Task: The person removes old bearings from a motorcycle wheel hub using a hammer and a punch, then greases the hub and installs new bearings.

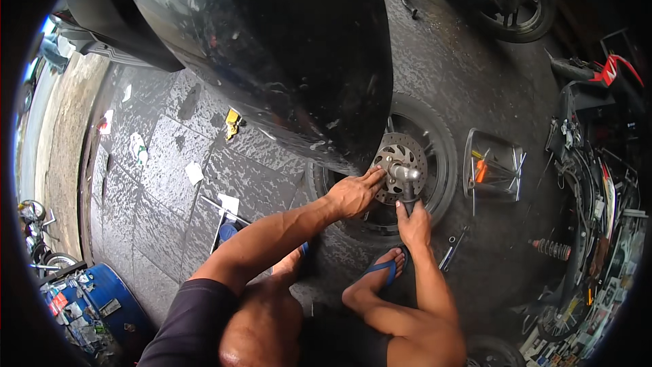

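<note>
A motorcycle wheel [443,141] lies flat on the floor in front of me, with a drilled brake disc [414,146] facing up. My right hand [415,224] is wrapped round the black handle of a hammer [406,174], whose metal head is over the hub. At the disc's left side is my left hand [356,194]. Its fingers are drawn together and reach to the hub's edge, next to the hammer head. Whatever they pinch there is hidden or too small to name. The hub's centre is partly covered by the hammer.
A large dark motorcycle body panel [299,61] overhangs the wheel's left side. Right of the wheel, a clear tray [468,163] holds screwdrivers and other tools. Spanners [448,258] and a coil-spring shock absorber [551,249] lie nearby. A blue drum [122,299] stands at lower left.
</note>
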Demonstrator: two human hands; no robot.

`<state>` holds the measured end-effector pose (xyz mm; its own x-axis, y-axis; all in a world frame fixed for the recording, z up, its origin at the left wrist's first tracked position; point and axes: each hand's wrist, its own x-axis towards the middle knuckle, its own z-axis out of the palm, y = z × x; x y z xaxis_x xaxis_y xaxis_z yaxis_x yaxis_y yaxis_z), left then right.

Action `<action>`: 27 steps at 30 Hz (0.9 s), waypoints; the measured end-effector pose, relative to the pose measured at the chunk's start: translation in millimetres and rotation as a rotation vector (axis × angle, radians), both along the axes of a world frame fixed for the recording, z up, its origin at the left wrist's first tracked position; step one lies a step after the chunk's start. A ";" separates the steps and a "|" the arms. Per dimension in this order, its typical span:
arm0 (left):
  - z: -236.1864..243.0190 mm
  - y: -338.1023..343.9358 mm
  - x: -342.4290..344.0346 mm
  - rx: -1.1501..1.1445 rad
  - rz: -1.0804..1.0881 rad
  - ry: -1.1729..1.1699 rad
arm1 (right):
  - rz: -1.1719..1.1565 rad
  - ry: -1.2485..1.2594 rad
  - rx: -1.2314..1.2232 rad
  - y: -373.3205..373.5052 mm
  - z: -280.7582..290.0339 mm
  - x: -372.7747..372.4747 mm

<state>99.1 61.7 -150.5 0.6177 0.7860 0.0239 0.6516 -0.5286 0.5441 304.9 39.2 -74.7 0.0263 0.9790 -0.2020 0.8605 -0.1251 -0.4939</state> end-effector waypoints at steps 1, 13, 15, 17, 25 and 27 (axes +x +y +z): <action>-1.0 -1.2 -0.4 0.000 0.017 -0.005 | 0.000 -0.024 -0.036 4.9 1.5 -1.1; -7.3 -5.6 -4.7 -0.015 0.013 -0.033 | 0.015 -0.029 -0.009 10.8 0.5 -6.1; -4.9 -9.3 -16.8 -0.054 0.124 -0.116 | -0.039 0.044 0.009 13.5 12.4 -12.2; 5.4 -9.4 -35.2 0.084 0.340 -0.128 | -0.087 0.118 0.063 17.2 18.6 -16.0; -29.7 -7.9 -63.3 -0.311 1.169 -0.226 | -0.010 0.027 0.000 12.9 7.9 -17.0; -9.1 -4.0 -54.3 -0.313 1.169 -0.282 | -0.068 0.101 -0.003 19.9 20.3 -16.8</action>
